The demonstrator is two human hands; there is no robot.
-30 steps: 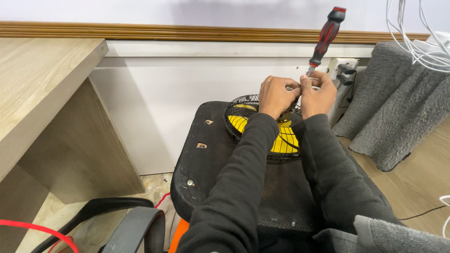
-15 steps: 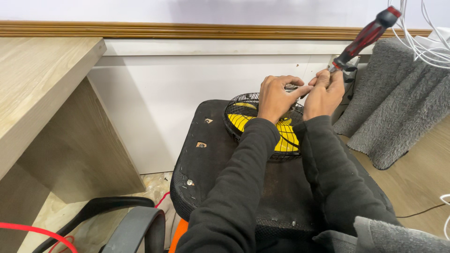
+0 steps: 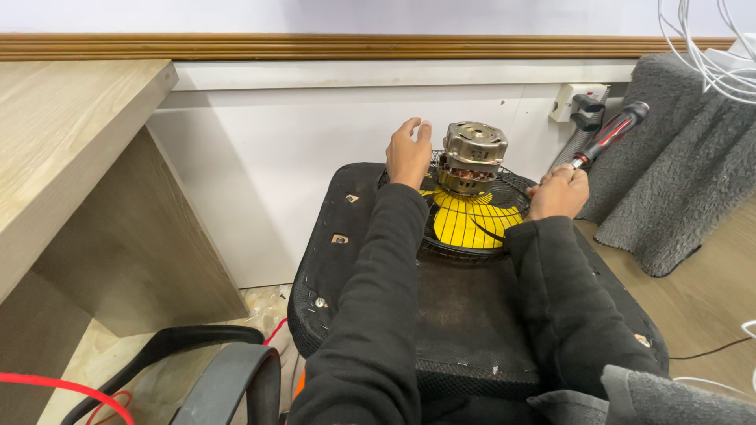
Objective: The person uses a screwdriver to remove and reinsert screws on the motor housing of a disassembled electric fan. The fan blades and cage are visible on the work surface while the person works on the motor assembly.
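Two hands work at a motor (image 3: 473,155) on its grille (image 3: 471,224): left hand (image 3: 408,153) steadies the rim, fingers loosely spread. Right hand (image 3: 558,194), fingers wrapped around a screwdriver (image 3: 610,135), should keep the tip square (tip hidden).

No packages, labels, signs or screens show anywhere in the scene, near or far, left or right.

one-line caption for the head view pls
Left hand steadies a fan guard beside its exposed motor; right hand grips a red-handled screwdriver.
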